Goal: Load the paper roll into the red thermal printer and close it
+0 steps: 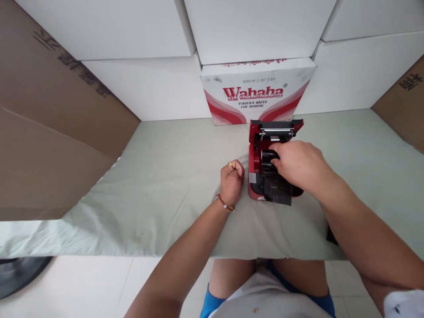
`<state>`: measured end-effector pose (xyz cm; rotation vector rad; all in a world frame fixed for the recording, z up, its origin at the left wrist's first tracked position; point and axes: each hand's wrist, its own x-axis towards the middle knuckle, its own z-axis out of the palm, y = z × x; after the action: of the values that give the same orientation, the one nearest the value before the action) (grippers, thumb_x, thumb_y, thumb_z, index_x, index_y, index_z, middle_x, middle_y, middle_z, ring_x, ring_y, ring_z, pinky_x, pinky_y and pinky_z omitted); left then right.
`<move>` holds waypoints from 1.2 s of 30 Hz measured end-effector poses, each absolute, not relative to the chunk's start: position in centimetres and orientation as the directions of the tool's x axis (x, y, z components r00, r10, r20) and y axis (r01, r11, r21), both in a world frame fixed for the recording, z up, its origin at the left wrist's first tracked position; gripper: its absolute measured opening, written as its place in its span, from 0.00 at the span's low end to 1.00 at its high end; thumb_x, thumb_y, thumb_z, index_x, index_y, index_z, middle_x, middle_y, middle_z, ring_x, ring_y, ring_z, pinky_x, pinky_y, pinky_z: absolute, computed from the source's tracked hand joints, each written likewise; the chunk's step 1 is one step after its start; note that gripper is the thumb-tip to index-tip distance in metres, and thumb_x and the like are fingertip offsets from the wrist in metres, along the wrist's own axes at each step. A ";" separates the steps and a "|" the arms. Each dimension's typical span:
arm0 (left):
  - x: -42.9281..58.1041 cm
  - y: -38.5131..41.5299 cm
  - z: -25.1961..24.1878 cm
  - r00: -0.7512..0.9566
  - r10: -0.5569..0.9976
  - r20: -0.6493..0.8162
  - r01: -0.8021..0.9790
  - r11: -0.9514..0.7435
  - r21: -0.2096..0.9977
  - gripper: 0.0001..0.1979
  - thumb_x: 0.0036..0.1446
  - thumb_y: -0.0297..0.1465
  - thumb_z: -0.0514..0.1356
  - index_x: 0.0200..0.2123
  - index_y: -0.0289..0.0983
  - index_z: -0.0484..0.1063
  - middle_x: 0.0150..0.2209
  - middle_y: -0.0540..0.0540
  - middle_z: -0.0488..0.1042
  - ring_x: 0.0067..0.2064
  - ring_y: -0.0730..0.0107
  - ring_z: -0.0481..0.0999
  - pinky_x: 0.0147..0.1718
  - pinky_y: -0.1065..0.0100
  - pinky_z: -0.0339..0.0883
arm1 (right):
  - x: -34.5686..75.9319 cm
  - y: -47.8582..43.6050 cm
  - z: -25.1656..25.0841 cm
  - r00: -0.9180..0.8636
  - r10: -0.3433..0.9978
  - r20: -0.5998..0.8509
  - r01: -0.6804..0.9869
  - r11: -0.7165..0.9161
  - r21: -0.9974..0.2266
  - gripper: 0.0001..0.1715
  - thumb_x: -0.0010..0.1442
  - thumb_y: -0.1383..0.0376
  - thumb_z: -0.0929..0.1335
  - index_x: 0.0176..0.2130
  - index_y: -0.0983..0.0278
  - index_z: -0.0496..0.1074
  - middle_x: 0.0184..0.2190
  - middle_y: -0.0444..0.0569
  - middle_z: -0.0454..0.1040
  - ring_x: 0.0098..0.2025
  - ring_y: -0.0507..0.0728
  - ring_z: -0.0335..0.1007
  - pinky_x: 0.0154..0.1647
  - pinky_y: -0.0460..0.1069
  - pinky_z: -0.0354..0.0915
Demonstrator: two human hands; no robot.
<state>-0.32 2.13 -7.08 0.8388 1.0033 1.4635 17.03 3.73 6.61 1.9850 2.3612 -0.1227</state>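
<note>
A small red printer (254, 168) stands open on the pale green cloth (172, 190), its lid tipped back toward the far boxes. My right hand (300, 164) reaches into its bay, fingers closed on a black roll (269, 157). A dark film strip (277, 190) trails from the roll over the printer's front. My left hand (232, 181) rests as a fist on the cloth just left of the printer, with nothing seen in it. It wears a ring and a red bracelet.
A white and red Wahaha water carton (258, 90) stands right behind the printer. White boxes (149, 84) wall the back. Brown cardboard boxes (49, 132) close the left side and the far right (402, 110). A dark object (20, 274) lies on the floor at lower left.
</note>
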 end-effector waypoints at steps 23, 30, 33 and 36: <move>-0.2 -2.3 -4.7 0.201 0.488 0.849 0.426 -0.824 0.373 0.15 0.64 0.27 0.66 0.53 0.45 0.80 0.42 0.45 0.84 0.47 0.57 0.79 0.51 0.53 0.70 | 21.3 5.0 8.2 0.067 0.863 0.501 0.822 0.237 -0.518 0.23 0.78 0.48 0.65 0.51 0.56 0.84 0.44 0.53 0.86 0.40 0.60 0.79 0.47 0.55 0.73; -0.2 -2.3 -4.5 0.196 0.470 0.861 0.467 -0.817 0.339 0.13 0.66 0.29 0.64 0.51 0.45 0.81 0.40 0.44 0.82 0.46 0.57 0.78 0.48 0.53 0.73 | 21.3 4.7 5.1 -0.063 0.901 0.428 0.681 0.353 -0.642 0.27 0.81 0.47 0.61 0.54 0.56 0.84 0.56 0.52 0.86 0.58 0.64 0.83 0.64 0.61 0.74; -0.3 -2.4 -4.2 0.187 0.456 0.870 0.514 -0.800 0.309 0.11 0.65 0.30 0.64 0.49 0.45 0.82 0.40 0.44 0.81 0.47 0.57 0.77 0.48 0.53 0.73 | 21.5 1.5 4.1 -0.103 0.873 0.477 0.667 0.416 -0.618 0.26 0.82 0.49 0.61 0.55 0.55 0.84 0.58 0.52 0.86 0.62 0.64 0.82 0.68 0.62 0.73; -0.4 -2.5 -4.2 0.172 0.436 0.883 0.554 -0.784 0.280 0.09 0.65 0.30 0.65 0.46 0.44 0.82 0.42 0.43 0.80 0.49 0.56 0.76 0.49 0.53 0.73 | 22.3 -0.9 2.7 -0.187 0.837 0.514 0.651 0.497 -0.574 0.24 0.82 0.54 0.61 0.57 0.55 0.84 0.60 0.52 0.86 0.67 0.63 0.80 0.73 0.65 0.70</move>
<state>-0.36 -2.55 -4.15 2.4831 1.0537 1.8082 22.25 -0.93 2.68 2.1343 3.3304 -0.4972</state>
